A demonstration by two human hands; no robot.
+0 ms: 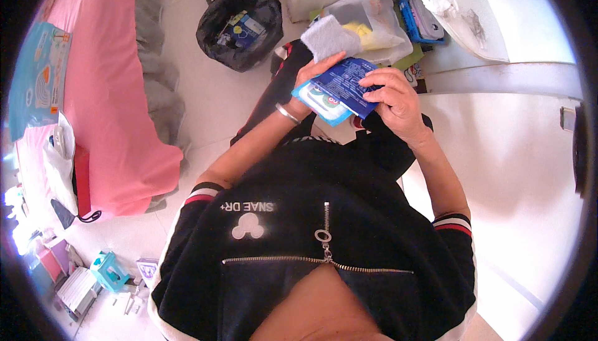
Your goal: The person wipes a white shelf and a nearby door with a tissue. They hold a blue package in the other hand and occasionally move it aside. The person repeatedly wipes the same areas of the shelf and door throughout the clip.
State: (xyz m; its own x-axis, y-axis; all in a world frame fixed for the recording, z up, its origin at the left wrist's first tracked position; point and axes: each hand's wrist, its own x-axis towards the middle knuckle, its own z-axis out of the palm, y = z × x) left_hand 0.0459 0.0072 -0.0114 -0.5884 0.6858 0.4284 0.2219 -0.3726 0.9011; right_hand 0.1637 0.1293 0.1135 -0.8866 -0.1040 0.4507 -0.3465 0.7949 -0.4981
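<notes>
Before me I hold a dark blue printed packet (343, 81) and a light blue wipes pack (324, 105) with a white lid that bears a cartoon, the two overlapping. My left hand (306, 79) grips them from the left side, and a folded light grey cloth (329, 37) touches its fingers just beyond. My right hand (395, 100) pinches the right edge of the dark blue packet between thumb and fingers. Part of the wipes pack lies beneath the dark blue packet. A silver bangle circles my left wrist.
A bin with a black liner (205, 37) holds some packaging on the floor ahead. Right of it are a plastic bag (392, 32) with a yellow item and a blue basket (406, 11). A pink-covered bed (112, 121) stands left; a white surface (495, 154) lies right.
</notes>
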